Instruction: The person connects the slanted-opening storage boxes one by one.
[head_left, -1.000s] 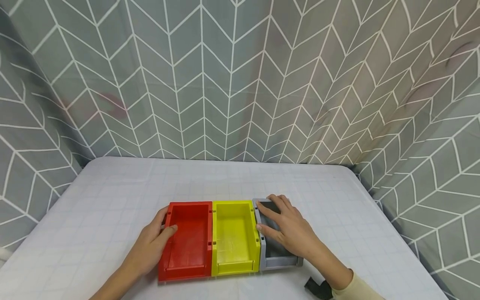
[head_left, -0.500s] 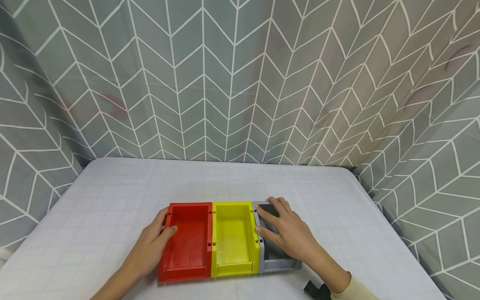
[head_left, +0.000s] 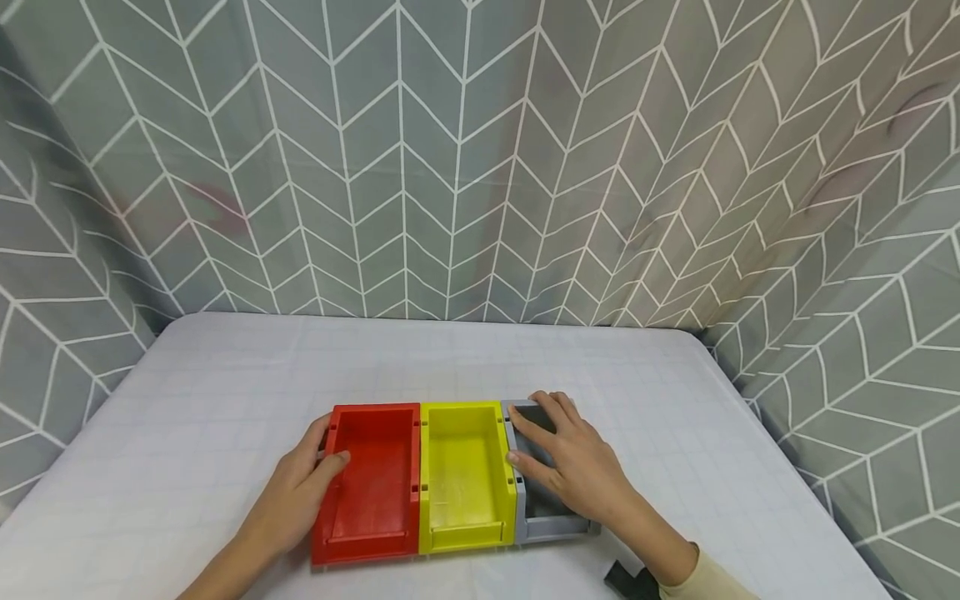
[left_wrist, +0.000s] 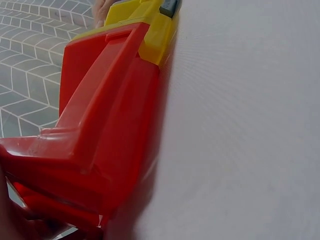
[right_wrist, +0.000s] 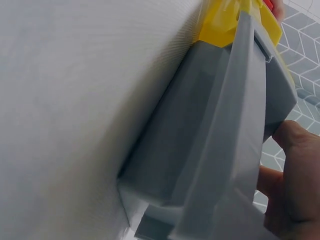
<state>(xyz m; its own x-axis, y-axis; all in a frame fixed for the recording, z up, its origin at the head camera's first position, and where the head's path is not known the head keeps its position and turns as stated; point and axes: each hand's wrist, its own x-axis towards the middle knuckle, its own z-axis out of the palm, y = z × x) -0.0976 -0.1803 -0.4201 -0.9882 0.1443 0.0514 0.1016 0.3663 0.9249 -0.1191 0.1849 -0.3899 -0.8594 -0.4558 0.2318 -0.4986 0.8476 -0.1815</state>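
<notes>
Three plastic bins stand side by side on the white-covered table: a red bin, a yellow bin in the middle and a grey bin at the right. My left hand grips the red bin's left wall, thumb over the rim and fingers outside, partly hidden. Across the grey bin lies my right hand, holding it with the thumb at the rim beside the yellow bin and fingers at the far end. In the right wrist view, fingers show beside the grey wall. The red and yellow bins hold nothing.
The white tablecloth spreads around the bins. A dark strap lies by the right wrist at the near edge. Grey curtains with white chevron lines enclose the table at the back and sides.
The grey bin has shifted very slightly left against the yellow one, with my right hand on it. My left hand keeps its hold on the red bin. The head view has moved slightly.
</notes>
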